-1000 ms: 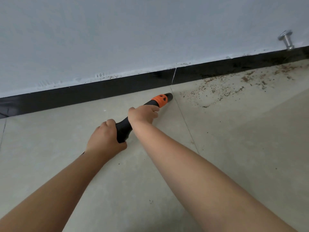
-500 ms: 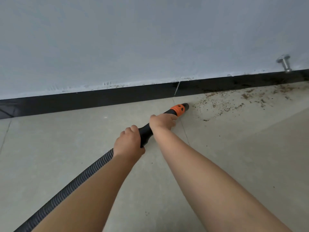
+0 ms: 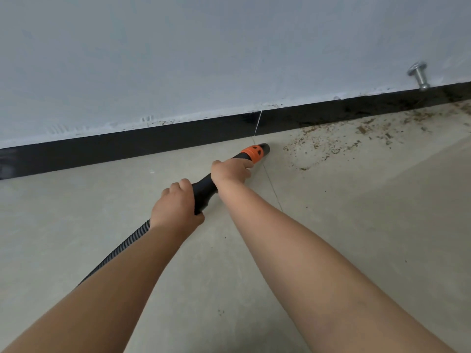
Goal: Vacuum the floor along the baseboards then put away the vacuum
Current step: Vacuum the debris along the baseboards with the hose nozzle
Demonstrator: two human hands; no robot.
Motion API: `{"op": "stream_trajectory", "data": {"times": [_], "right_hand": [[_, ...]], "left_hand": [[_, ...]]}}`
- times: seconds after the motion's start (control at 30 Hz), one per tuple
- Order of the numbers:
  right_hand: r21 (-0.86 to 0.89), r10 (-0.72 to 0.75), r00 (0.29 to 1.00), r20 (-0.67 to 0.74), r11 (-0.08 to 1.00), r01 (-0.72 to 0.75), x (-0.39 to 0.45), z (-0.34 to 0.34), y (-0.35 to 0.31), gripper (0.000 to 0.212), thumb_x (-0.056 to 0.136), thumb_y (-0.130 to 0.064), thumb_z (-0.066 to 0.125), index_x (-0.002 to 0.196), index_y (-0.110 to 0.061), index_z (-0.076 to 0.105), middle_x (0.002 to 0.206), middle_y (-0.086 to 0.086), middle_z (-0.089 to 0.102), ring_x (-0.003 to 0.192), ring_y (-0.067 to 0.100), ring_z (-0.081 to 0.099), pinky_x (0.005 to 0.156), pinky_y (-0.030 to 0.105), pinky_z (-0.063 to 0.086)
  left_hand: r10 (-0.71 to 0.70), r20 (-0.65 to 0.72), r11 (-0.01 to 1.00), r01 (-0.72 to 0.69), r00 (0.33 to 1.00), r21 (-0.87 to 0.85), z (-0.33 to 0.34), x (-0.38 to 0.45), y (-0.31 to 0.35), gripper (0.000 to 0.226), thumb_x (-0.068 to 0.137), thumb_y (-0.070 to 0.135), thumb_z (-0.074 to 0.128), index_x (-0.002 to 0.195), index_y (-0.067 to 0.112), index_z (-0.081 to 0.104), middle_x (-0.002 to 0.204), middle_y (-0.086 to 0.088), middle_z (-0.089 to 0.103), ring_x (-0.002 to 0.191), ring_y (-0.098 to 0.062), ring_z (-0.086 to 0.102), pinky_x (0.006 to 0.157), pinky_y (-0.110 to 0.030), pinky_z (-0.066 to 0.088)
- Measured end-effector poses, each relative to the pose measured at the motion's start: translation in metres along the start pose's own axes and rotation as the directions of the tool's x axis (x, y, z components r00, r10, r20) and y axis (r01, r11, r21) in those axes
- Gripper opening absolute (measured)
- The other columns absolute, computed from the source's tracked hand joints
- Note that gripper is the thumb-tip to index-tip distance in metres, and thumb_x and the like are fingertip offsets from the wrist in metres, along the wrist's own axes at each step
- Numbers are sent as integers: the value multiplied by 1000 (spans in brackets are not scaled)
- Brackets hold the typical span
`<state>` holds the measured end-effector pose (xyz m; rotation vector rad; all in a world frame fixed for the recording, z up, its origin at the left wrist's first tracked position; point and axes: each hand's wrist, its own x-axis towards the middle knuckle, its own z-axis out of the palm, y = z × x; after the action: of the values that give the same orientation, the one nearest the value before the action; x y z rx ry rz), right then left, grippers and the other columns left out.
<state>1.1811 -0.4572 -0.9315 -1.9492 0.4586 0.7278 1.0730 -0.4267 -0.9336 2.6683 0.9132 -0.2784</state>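
Note:
A black vacuum hose nozzle (image 3: 204,191) with an orange collar (image 3: 253,153) points at the floor close to the black baseboard (image 3: 153,145). My right hand (image 3: 232,170) grips the nozzle just behind the orange collar. My left hand (image 3: 174,208) grips the thicker black handle end, where the ribbed hose (image 3: 119,250) runs back under my left forearm. Brown dirt crumbs (image 3: 328,146) lie scattered on the tile to the right of the nozzle tip, along the baseboard. The vacuum body is out of view.
A pale grey wall (image 3: 229,52) rises above the baseboard. A metal door stopper (image 3: 419,75) sticks out of the wall at the far right. Beige floor tiles (image 3: 76,212) with a grout line (image 3: 272,189) fill the foreground.
The nozzle tip has moved right along the baseboard, nearer to the dirt patch. Both hands keep their hold on the nozzle, and the ribbed hose has come into view behind my left hand.

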Motion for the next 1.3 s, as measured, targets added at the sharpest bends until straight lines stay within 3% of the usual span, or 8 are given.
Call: {"op": "stream_trajectory", "data": {"times": [0.2,0.4,0.6,0.83,1.03,1.13,1.3], "right_hand": [[-27,9,998,-55,1000,-10,24,-25,-12,72,90,-14,56,143,0,11,138,19,33,113,33,52,89,38,51],[48,47,999,14,998,-48,13,-29,-16,74,88,-15,59,143,0,11,135,19,36,110,33,54,89,42,52],[119,80,996,45,989,-85,4,-27,-3,76,89,-15,59,144,-2,9,135,18,34,110,31,54,90,38,52],[141,96,995,1,985,-95,-3,-32,17,80,92,-20,56,146,-4,1,140,18,29,114,32,53,89,34,49],[141,63,994,-89,989,-50,5,-53,27,75,93,-20,54,146,-4,4,141,19,30,113,34,52,87,36,50],[131,25,995,-101,991,-12,7,-55,31,73,93,-19,52,146,-4,4,142,19,30,114,33,52,84,33,46],[213,18,998,-65,977,-4,6,-45,19,75,92,-18,55,146,-6,5,143,19,34,117,34,51,89,36,47]], "left_hand": [[33,-8,999,-32,999,16,6,14,32,41,83,25,60,113,7,39,116,-8,49,108,-24,46,70,-27,35],[24,-79,994,-15,997,111,-9,8,32,42,83,28,60,113,9,39,114,-7,49,107,-24,47,68,-27,34],[29,-130,998,-21,991,60,-17,-4,18,34,78,29,62,92,14,35,88,1,40,79,-18,39,59,-28,30],[183,-59,982,-180,981,51,-7,-1,4,36,74,27,64,90,14,34,88,3,39,76,-17,37,60,-27,30],[275,40,959,-277,961,64,12,0,26,41,80,36,56,112,15,42,105,2,49,85,-14,42,65,-22,32],[283,64,958,-285,957,32,16,0,30,39,80,37,56,110,16,42,95,5,44,85,-14,42,65,-21,31],[242,-5,970,-242,970,13,10,10,21,36,77,35,60,103,17,44,88,6,42,80,-13,40,61,-23,32]]}}
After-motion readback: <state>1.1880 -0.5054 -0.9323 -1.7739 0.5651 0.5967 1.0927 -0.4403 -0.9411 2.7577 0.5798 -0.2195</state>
